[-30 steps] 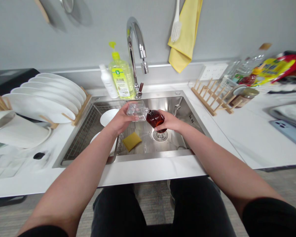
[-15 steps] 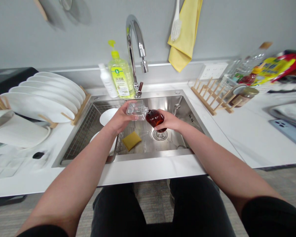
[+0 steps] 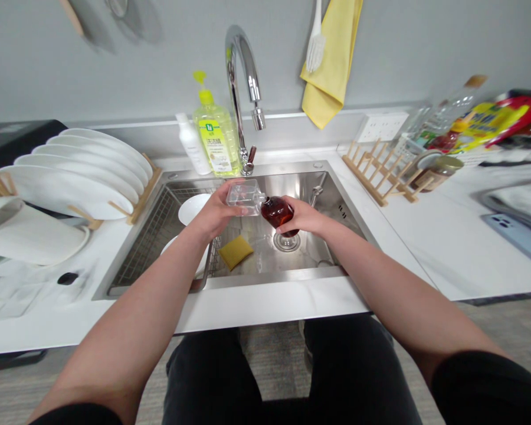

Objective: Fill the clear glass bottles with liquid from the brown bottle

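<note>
Over the steel sink, my left hand is closed around a clear square container. My right hand grips a small bottle of dark red-brown liquid, tipped on its side with its neck pointing at the container. Both hands hover above the drain. A yellow sponge lies on the sink floor below my left hand.
White bowls rest on a wire rack in the sink's left half. Plates stand in a wooden rack on the left counter. The faucet, yellow soap bottle, an empty wooden rack, jars and a phone surround the sink.
</note>
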Demonstrator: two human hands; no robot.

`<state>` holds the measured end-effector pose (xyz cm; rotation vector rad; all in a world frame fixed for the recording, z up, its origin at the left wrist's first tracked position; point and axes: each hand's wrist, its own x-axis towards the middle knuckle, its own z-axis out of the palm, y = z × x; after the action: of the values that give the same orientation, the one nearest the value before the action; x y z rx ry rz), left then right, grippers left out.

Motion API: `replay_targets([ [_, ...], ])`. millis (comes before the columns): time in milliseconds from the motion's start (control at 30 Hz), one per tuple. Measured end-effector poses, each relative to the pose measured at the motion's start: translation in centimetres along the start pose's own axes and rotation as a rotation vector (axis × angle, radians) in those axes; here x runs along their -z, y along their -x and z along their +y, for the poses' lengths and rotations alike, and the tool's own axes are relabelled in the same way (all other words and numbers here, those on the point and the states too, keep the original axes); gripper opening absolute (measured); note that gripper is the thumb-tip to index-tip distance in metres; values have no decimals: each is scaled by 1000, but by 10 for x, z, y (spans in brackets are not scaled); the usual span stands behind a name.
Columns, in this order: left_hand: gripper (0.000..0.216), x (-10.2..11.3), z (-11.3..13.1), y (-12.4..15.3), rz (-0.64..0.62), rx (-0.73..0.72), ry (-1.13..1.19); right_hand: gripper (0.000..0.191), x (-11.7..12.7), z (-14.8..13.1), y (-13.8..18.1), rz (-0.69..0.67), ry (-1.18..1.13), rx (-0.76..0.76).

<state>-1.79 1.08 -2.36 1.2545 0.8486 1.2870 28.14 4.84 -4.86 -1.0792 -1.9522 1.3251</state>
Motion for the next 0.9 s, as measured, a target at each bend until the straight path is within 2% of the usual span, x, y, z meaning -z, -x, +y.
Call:
replay_targets([
  [900, 94, 0, 2, 2, -9, 6, -35, 85, 0, 5, -1, -22, 27, 13],
])
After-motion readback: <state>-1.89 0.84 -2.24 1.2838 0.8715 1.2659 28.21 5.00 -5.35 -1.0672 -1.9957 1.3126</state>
